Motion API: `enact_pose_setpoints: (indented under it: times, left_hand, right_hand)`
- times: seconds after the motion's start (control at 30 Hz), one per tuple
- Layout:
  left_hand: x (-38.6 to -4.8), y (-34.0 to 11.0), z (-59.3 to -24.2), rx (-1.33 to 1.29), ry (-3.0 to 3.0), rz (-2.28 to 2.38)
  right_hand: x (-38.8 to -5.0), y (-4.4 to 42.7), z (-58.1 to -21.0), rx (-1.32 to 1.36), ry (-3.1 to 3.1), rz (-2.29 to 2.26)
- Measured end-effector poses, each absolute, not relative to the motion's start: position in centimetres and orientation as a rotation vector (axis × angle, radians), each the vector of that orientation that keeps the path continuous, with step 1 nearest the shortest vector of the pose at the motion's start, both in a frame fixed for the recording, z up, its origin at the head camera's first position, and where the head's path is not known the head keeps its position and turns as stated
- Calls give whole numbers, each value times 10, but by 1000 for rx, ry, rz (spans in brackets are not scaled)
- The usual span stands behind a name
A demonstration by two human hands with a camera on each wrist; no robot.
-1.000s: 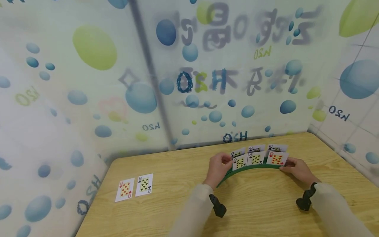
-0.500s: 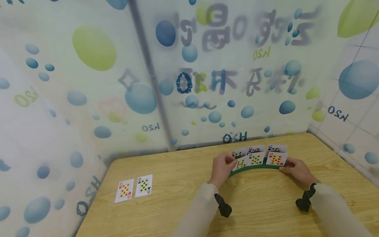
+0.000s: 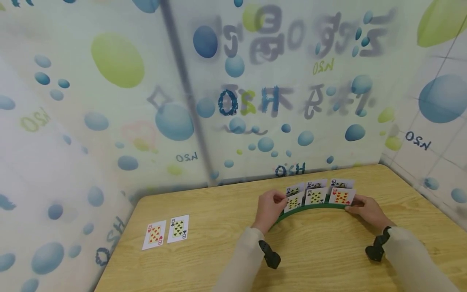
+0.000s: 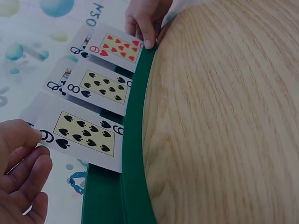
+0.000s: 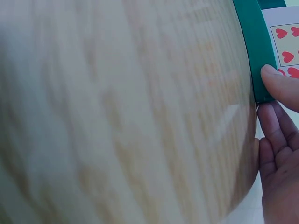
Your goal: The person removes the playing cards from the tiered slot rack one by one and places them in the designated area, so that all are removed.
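Note:
A green curved card holder stands on the table with playing cards upright in two rows. My left hand pinches the upper corner of a nine of spades between thumb and index finger; the card's lower edge meets the holder's front slot. Beside it in the front row are an eight of spades and a nine of hearts. Behind stand a partly hidden black card and two queens. My right hand grips the holder's right end, thumb on the front face in the right wrist view.
An eight of hearts and an eight of clubs lie face up at the left of the wooden table. A patterned curtain hangs along the table's back edge.
My left hand first shifted right, then came back left with the nine of spades, which now sits slightly farther left in the front row. The right hand keeps its place.

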State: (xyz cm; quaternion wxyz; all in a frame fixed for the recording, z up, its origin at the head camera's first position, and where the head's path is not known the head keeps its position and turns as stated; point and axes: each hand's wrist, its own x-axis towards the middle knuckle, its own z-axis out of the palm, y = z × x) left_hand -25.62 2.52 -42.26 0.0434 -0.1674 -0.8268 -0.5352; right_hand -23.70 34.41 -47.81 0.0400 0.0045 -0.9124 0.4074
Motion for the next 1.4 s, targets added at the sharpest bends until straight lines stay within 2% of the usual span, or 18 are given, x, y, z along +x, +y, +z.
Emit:
enact_pose_setpoints:
  times: [0.63, 1.03, 1.4]
  left_hand:
    - [-261, -17, -408, -482, -2590, -1574]
    - [-265, -55, -388, -686, -2696, -1436]
    - [-267, -99, -375, -714, -2731, -1387]
  right_hand:
    - [-233, 343, -473, 27, -2806, 1236]
    - [-233, 341, -472, 19, -2807, 1253]
    - [-234, 342, -473, 17, -2801, 1239]
